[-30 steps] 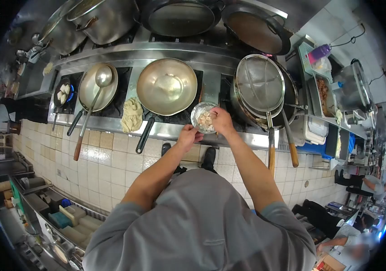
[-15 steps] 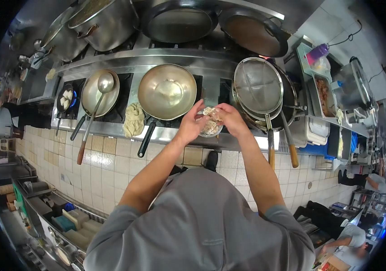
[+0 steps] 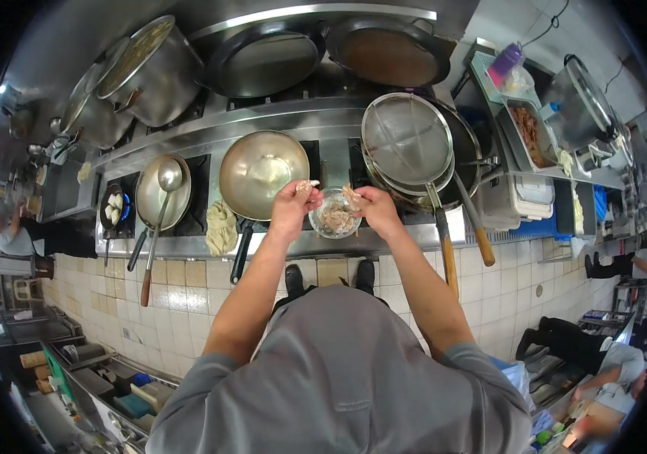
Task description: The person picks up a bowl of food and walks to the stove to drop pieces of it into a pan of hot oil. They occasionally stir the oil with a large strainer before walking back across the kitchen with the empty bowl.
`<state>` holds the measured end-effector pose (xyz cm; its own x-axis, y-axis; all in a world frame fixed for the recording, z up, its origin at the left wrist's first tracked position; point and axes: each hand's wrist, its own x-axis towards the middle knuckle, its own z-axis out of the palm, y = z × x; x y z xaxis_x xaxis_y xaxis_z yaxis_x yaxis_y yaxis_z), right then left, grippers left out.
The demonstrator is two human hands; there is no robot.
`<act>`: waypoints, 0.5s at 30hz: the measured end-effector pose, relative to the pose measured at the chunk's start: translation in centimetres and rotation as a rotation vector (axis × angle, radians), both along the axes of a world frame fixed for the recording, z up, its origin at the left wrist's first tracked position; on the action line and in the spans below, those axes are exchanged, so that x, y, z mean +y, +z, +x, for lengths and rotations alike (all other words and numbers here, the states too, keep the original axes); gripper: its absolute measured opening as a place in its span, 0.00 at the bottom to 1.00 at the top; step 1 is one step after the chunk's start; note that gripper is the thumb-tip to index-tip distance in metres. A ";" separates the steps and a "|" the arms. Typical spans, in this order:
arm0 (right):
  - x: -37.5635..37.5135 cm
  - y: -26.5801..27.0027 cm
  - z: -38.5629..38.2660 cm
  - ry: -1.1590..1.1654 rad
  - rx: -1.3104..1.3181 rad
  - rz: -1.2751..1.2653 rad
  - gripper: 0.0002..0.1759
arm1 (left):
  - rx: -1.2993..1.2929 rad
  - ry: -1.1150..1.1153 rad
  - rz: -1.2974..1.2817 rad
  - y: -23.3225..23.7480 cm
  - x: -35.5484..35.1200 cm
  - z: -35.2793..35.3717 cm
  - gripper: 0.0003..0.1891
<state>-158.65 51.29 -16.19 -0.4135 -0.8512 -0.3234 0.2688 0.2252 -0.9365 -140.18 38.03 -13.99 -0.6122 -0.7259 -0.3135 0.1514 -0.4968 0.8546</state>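
A pale, coated piece of raw meat (image 3: 306, 185) sits pinched in the fingertips of my left hand (image 3: 291, 210), close to the right edge of a wide metal wok (image 3: 263, 170). Another meat piece (image 3: 350, 194) is gripped between the thumb and fingers of my right hand (image 3: 378, 209). Between and just below the hands stands a clear bowl (image 3: 322, 230) holding more of the coated meat. The wok's surface has an oily shine, and its black handle (image 3: 242, 253) points toward me.
Left of the wok are a folded cloth (image 3: 222, 228), a pan (image 3: 158, 178) with a ladle across it, and a small pan (image 3: 115, 208) over a blue flame. Strainers (image 3: 407, 140) rest at right. Large pots (image 3: 153, 76) line the back. Other people stand at both sides.
My hands have moved apart from over the bowl, each now with a piece of meat, and the bowl shows fully. The view has shifted slightly.
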 end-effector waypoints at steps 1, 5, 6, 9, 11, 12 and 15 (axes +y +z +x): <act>0.1 0.5 -0.1 -0.005 -0.005 -0.001 0.09 | -0.005 -0.005 -0.001 0.2 0.0 -0.1 0.09; 0.6 1.4 0.3 0.065 0.057 0.041 0.08 | -0.023 -0.164 0.146 -0.8 0.8 -0.2 0.13; 0.5 1.5 0.5 0.054 0.050 0.027 0.09 | 0.042 -0.202 0.224 -1.5 1.2 -0.4 0.14; -0.1 -0.5 1.2 0.006 0.111 -0.063 0.09 | 0.090 -0.259 0.269 -0.6 2.8 -1.5 0.16; 0.0 0.1 1.1 0.019 0.275 -0.032 0.09 | 0.089 -0.264 0.259 -0.4 3.0 -1.8 0.17; 0.1 0.3 1.3 0.032 0.429 0.006 0.10 | 0.064 -0.251 0.268 -0.3 2.9 -1.8 0.15; 0.0 0.6 0.9 0.007 0.382 -0.020 0.10 | 0.067 -0.267 0.275 -3.8 1.3 -1.1 0.11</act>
